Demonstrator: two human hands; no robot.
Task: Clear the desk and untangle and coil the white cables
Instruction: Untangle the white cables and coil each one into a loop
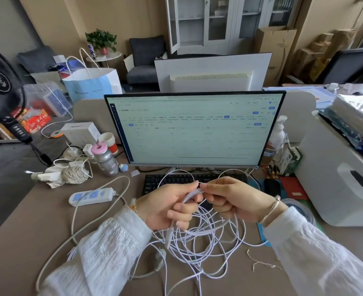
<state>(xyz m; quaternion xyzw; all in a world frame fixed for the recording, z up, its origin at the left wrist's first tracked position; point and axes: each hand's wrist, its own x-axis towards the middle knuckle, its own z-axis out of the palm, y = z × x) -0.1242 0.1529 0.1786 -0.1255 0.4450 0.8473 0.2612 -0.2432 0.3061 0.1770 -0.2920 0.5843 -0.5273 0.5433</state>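
At the frame's centre, a bundle of white cables (194, 194) is pinched between the curled fingers of the left hand (167, 207) and right hand (232, 199); tangled loops are spread on the bench (26, 221) below.

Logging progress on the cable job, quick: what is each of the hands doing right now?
Left hand: fingers curled, gripping a bundle of the white cables.
Right hand: pinching the same white cables at the top.

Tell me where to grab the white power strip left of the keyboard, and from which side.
Take the power strip across its narrow width at mid-body, coming from above: it lies flat with its long sides bare. Avoid the right end, where its cord leaves.
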